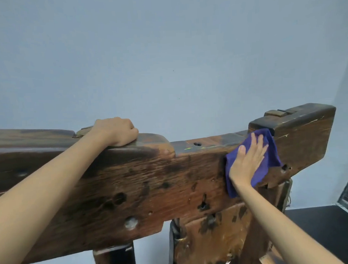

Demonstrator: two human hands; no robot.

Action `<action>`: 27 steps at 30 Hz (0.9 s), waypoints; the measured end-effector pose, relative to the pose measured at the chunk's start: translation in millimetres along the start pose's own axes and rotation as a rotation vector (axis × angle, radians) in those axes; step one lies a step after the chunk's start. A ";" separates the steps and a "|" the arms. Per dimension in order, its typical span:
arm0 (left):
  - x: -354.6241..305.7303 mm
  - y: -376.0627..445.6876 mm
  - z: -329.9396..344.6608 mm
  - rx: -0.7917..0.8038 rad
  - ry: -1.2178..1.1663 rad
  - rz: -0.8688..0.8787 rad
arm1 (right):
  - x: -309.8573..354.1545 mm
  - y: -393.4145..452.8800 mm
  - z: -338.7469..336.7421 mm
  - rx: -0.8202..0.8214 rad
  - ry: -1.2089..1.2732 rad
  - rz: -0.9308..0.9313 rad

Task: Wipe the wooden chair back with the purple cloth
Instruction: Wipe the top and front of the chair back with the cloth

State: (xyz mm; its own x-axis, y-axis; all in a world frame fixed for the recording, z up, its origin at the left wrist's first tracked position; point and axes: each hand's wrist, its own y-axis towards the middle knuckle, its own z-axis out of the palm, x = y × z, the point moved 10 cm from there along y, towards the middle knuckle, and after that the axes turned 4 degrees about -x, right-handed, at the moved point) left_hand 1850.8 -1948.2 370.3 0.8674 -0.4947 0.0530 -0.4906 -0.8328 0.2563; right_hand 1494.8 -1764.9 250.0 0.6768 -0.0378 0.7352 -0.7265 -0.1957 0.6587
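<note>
While my left hand [118, 131] curls over the chair back [131, 176] top, my flat right hand [247, 161] presses the purple cloth [269, 164] against its face, mid-wipe; next, probably a leftward sweep.

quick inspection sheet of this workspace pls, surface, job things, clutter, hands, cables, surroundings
surface: worn dark chair back, holes and scuffs across its face, a small hole in the top edge
job's things: purple cloth spread flat on the chair back near its right end
clutter: nothing seen
grippers: right hand presses the cloth, fingers straight; left hand grips the top edge, fingers curled over it
cables: nothing seen
surroundings: plain blue-grey wall behind; dark floor at lower right
</note>
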 end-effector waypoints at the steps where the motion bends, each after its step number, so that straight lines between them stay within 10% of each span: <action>1: 0.3 1.8 0.2 -0.003 0.007 -0.003 | 1.2 21.6 -3.0 0.034 -0.055 -0.085; 9: -4.9 -0.2 3.0 0.067 0.107 -0.150 | 17.3 108.9 36.7 0.612 -0.774 -0.518; 18: -29.9 0.6 11.3 0.051 0.196 -0.342 | 149.0 -37.8 139.5 1.350 -0.367 -0.538; 27: -26.7 -5.6 4.9 -0.002 0.154 -0.303 | 157.1 -73.8 42.8 0.915 -0.093 -1.059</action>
State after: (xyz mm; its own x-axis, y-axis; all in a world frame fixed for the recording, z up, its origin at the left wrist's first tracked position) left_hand 1829.9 -1931.5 362.6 0.9761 -0.1817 0.1197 -0.2090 -0.9355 0.2848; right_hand 1659.9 -1798.3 310.1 0.8792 0.4704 -0.0752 0.4362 -0.7314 0.5242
